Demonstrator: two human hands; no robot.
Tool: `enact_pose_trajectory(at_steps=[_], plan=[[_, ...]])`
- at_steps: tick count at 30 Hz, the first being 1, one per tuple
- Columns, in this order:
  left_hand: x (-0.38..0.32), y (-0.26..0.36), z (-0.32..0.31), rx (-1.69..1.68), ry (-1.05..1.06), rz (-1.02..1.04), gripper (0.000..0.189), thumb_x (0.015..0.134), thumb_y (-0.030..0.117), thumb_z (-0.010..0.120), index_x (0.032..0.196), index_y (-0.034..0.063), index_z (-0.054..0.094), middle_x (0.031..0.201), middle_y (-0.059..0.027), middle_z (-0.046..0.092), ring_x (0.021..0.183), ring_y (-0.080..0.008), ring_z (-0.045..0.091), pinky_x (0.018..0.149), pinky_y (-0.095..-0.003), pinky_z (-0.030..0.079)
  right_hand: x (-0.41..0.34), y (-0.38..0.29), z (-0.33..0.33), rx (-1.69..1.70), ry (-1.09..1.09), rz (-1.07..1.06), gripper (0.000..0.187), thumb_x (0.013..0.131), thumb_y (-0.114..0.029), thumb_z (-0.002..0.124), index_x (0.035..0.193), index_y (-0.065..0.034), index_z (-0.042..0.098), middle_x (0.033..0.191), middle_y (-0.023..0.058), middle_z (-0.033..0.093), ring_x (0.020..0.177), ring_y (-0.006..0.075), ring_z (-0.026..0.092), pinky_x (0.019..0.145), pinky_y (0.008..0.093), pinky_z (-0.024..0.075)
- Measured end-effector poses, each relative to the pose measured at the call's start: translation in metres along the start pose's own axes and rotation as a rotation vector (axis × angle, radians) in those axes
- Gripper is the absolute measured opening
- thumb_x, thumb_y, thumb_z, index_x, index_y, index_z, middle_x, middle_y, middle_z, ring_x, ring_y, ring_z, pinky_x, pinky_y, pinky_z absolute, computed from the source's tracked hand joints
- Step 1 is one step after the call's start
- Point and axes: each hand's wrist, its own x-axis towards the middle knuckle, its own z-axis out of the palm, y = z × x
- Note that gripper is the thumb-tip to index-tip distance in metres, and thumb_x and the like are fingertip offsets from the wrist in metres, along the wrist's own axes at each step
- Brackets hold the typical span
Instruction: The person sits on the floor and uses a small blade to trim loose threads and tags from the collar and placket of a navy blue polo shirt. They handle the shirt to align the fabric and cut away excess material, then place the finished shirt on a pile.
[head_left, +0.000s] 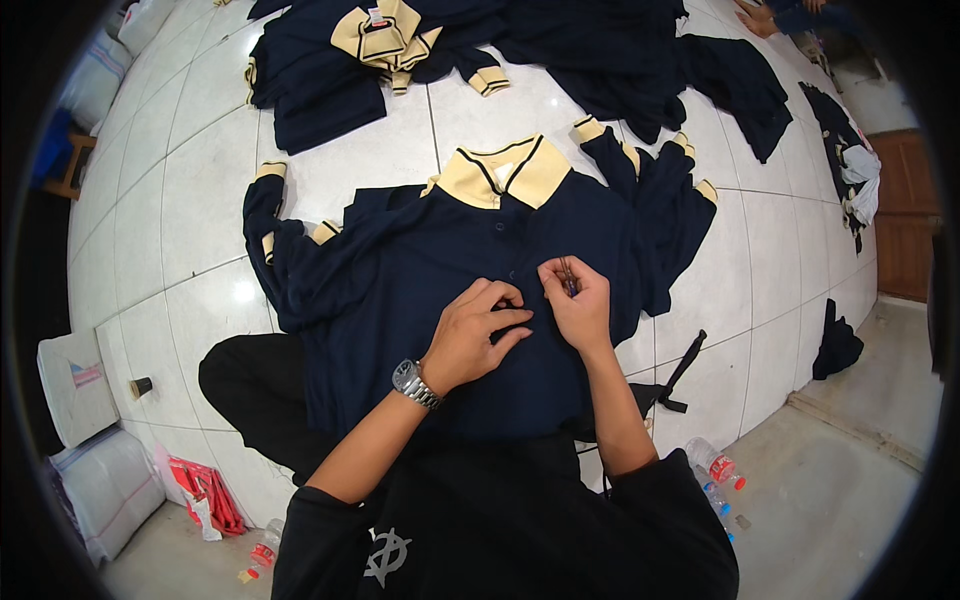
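A navy shirt (442, 262) with a cream, dark-edged collar (551, 169) lies spread across my lap and the tiled floor, other navy sleeves with cream cuffs at both its sides. My left hand (480, 322), below a metal wristwatch (416, 383), hovers at or lightly touches the shirt front; its fingers are apart and curled, with nothing seen in them. Just right of the button placket, my right hand (581, 296) is closed on a small, thin metal tool (568, 279), perhaps thread snips; its kind is hard to tell. Buttons show on the placket below the collar.
More navy garments (330, 90) with cream trim are heaped ahead. At the upper right are a person's bare feet (757, 19). A small cup (140, 387) and white sacks (105, 491) are at the left, plastic bottles (716, 461) at the lower right, a dark cloth (838, 341) farther right.
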Motion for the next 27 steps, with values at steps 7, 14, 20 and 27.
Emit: enact_pose_trajectory(at_steps=[7, 14, 20, 27], plan=[[0.009, 0.002, 0.003, 0.017, 0.073, 0.117, 0.012, 0.084, 0.003, 0.079, 0.094, 0.0034, 0.071, 0.096, -0.0044, 0.069, 0.091, -0.0262, 0.064, 0.078, -0.0381, 0.053, -0.001, -0.004, 0.000, -0.007, 0.004, -0.025, 0.006, 0.098, -0.004, 0.071, 0.099, 0.0020, 0.072, 0.082, -0.0046, 0.065, 0.071, 0.0014, 0.052, 0.063, 0.0200, 0.0409], [0.012, 0.000, 0.006, -0.021, 0.017, 0.052, 0.009, 0.089, 0.001, 0.074, 0.097, 0.0032, 0.070, 0.097, -0.0081, 0.073, 0.092, -0.0286, 0.068, 0.080, -0.0390, 0.055, -0.019, -0.033, -0.037, -0.091, -0.060, -0.091, 0.021, 0.094, -0.015, 0.079, 0.104, 0.0015, 0.072, 0.085, 0.0055, 0.073, 0.080, 0.0097, 0.066, 0.075, 0.0281, 0.0517], [0.009, -0.010, 0.015, -0.090, 0.061, 0.035, 0.007, 0.091, 0.001, 0.072, 0.097, 0.0027, 0.068, 0.095, -0.0078, 0.071, 0.088, -0.0288, 0.064, 0.078, -0.0389, 0.053, -0.048, -0.043, -0.058, -0.432, -0.258, -0.228, 0.037, 0.086, -0.022, 0.086, 0.108, 0.0049, 0.074, 0.078, 0.0152, 0.066, 0.062, 0.0241, 0.058, 0.061, 0.0330, 0.0471], [0.008, -0.003, 0.014, -0.035, 0.061, 0.073, 0.008, 0.090, 0.002, 0.072, 0.098, 0.0032, 0.068, 0.097, -0.0058, 0.070, 0.089, -0.0274, 0.063, 0.078, -0.0394, 0.051, -0.049, -0.034, -0.053, -0.566, -0.265, -0.304, 0.034, 0.087, -0.022, 0.085, 0.109, 0.0027, 0.075, 0.080, 0.0150, 0.069, 0.061, 0.0297, 0.062, 0.058, 0.0367, 0.0474]])
